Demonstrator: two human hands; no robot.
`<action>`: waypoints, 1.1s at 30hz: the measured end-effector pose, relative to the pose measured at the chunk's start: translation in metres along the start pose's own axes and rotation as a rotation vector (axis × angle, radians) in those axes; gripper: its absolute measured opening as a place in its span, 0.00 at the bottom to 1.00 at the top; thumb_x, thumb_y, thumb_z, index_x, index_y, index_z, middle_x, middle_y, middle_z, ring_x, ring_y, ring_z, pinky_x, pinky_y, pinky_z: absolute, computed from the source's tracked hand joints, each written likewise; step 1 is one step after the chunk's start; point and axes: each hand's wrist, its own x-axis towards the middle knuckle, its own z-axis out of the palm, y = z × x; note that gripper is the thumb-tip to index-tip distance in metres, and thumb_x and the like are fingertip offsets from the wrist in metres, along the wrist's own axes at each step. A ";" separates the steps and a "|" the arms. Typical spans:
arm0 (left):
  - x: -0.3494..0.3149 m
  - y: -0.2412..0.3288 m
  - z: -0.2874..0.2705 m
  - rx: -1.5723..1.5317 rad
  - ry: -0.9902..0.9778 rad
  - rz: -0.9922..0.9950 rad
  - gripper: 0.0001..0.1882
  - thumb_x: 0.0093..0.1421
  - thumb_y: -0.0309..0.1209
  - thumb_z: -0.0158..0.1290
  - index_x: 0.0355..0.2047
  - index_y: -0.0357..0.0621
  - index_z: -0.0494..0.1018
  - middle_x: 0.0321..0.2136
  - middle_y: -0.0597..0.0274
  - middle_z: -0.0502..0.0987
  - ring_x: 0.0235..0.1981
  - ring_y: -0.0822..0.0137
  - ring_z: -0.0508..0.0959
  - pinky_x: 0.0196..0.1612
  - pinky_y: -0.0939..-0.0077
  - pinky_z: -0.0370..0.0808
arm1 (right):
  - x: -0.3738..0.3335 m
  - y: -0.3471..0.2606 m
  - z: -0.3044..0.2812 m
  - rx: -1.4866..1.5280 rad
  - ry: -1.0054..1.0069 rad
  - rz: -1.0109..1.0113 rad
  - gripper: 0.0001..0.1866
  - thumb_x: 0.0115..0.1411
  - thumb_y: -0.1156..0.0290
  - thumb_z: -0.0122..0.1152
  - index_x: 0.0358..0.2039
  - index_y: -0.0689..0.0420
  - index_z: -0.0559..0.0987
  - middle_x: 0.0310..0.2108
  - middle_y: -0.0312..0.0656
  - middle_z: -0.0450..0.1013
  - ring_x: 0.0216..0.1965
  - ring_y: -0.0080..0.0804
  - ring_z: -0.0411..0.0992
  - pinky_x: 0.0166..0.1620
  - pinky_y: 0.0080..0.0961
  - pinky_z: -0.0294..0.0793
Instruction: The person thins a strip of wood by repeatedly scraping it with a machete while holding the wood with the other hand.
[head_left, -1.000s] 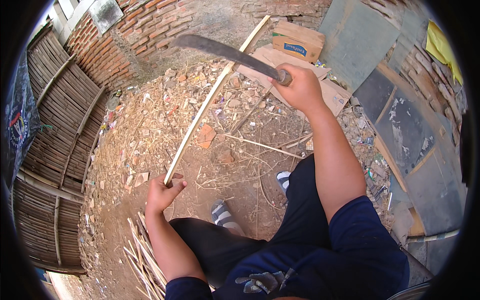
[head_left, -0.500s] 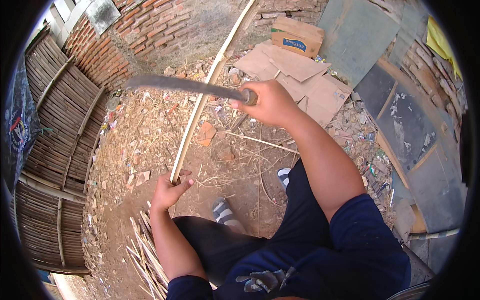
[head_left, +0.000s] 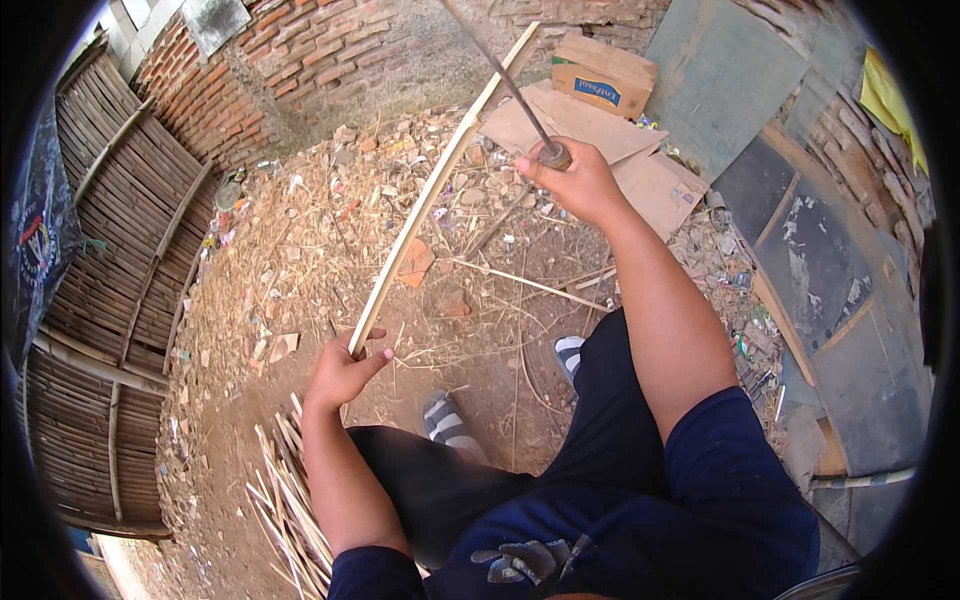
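Bare earth (head_left: 480, 330) strewn with straw, stones and brick chips spreads beneath and beyond the hands in bright daylight. A red brick wall (head_left: 300, 60) stands beyond them, towards the left. Woven bamboo panels (head_left: 110, 260) lean along the left side. Flattened cardboard (head_left: 590, 130) and a cardboard box (head_left: 603, 75) lie just beyond the hands; grey slabs (head_left: 730, 70) lie to their right.

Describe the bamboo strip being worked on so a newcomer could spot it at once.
Start at the brick wall and look down the littered dirt slope. The long pale bamboo strip runs diagonally from the cardboard sheets down into the left hand. Unlike the bundled slats below, it is single and held.
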 end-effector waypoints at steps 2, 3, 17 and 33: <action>-0.001 0.006 0.001 0.003 -0.039 0.015 0.23 0.60 0.36 0.73 0.52 0.42 0.82 0.20 0.81 0.64 0.21 0.81 0.61 0.24 0.79 0.56 | -0.003 -0.009 0.007 0.199 -0.078 0.019 0.18 0.67 0.53 0.71 0.39 0.57 0.81 0.29 0.33 0.80 0.21 0.15 0.65 0.25 0.19 0.64; -0.001 0.009 0.003 0.002 -0.061 0.024 0.23 0.60 0.37 0.73 0.53 0.42 0.82 0.20 0.81 0.64 0.21 0.81 0.61 0.24 0.79 0.56 | -0.007 -0.016 0.010 0.306 -0.111 0.047 0.17 0.68 0.54 0.70 0.40 0.57 0.81 0.30 0.34 0.80 0.21 0.15 0.65 0.25 0.19 0.64; 0.010 0.004 0.022 0.121 0.130 0.115 0.20 0.64 0.36 0.68 0.53 0.41 0.82 0.19 0.73 0.73 0.20 0.78 0.69 0.24 0.76 0.66 | -0.022 -0.054 0.024 0.537 -0.082 0.032 0.23 0.64 0.52 0.75 0.41 0.61 0.83 0.22 0.27 0.68 0.23 0.15 0.68 0.27 0.17 0.68; 0.003 0.020 0.011 0.342 0.495 0.290 0.21 0.61 0.34 0.56 0.54 0.44 0.80 0.25 0.46 0.81 0.24 0.49 0.82 0.32 0.57 0.77 | -0.012 -0.030 0.003 0.097 0.054 -0.186 0.22 0.60 0.50 0.77 0.44 0.54 0.86 0.34 0.35 0.80 0.38 0.31 0.78 0.42 0.34 0.77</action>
